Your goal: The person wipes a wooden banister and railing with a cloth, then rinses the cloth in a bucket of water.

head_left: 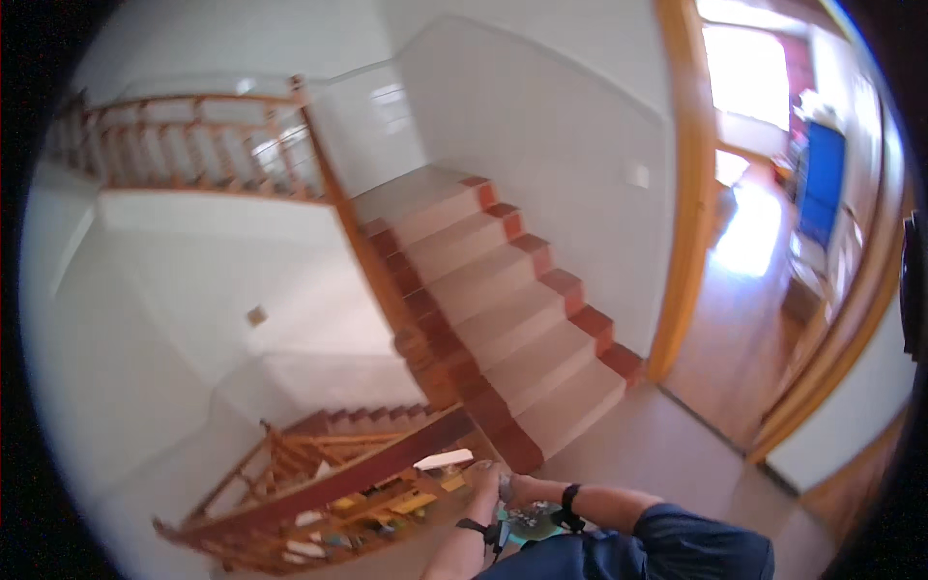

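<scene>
My left hand and my right hand are close together in front of my body, low in the view. Their fingers look curled in around a small greyish thing between them, too small and blurred to name. Each wrist wears a black strap. Below the hands, between my forearms, a teal-green rounded thing shows; my arms and dark blue clothing partly cover it, and what it is stays unclear.
Tiled stairs with red-brown edges rise ahead. A wooden banister runs along their left, and a red-brown railing borders the stairwell, with scattered items below. At right, a wooden doorway opens onto a bright room holding a blue panel.
</scene>
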The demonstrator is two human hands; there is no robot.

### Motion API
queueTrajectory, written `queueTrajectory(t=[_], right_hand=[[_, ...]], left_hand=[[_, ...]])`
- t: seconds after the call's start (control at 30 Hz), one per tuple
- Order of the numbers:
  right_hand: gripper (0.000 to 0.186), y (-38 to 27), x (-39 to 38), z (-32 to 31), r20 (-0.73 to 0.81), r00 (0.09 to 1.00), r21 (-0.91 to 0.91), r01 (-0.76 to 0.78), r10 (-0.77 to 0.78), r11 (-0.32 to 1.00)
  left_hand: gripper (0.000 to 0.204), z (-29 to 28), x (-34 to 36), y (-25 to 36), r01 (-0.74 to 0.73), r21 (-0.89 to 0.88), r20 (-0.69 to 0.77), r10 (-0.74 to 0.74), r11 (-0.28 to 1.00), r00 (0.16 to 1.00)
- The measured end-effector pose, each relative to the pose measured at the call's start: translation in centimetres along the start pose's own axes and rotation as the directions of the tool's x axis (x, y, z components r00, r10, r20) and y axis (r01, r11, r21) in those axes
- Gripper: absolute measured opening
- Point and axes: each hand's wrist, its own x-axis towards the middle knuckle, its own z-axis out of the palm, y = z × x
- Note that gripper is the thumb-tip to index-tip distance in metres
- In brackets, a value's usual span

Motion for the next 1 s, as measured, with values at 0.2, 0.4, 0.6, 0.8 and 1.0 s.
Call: queueTrajectory(t=[0.2,0.4,0.6,0.8,1.0], right_hand=[[0.062,3.9,4.0,2.4,0.178,0.984,-0.271,0.048,0.001,0.961],[0.108,-1.1,-3.8,-0.1,-0.132,0.983,-0.282,0.089,-0.131,0.955],[0.099,1.0,-4.2,-4.5,-0.122,0.989,0.56,0.141,-0.088,0.817],[0.088,-0.6,-6.0,-4.7,0.113,0.737,0.956,-0.264,-0.667,-0.129],[0.062,-1.6,-6.0,-3.1,0.123,0.791,0.991,-0.135,-0.599,0.024]], left_hand=[[0.036,1.5,-4.3,5.8,0.445,-0.246,0.251,-0.387,0.861,0.887],[0.026,-0.6,-2.6,1.5,0.385,-0.297,0.096,-0.373,0.874,0.923],[0.019,-0.6,-7.9,12.9,0.36,-0.321,0.408,-0.215,0.876,0.887],[0.029,0.2,-9.2,19.5,0.332,-0.388,0.753,0.088,0.86,0.653],[0.026,0.3,-7.5,19.8,0.274,-0.286,0.818,0.085,0.918,0.569]])
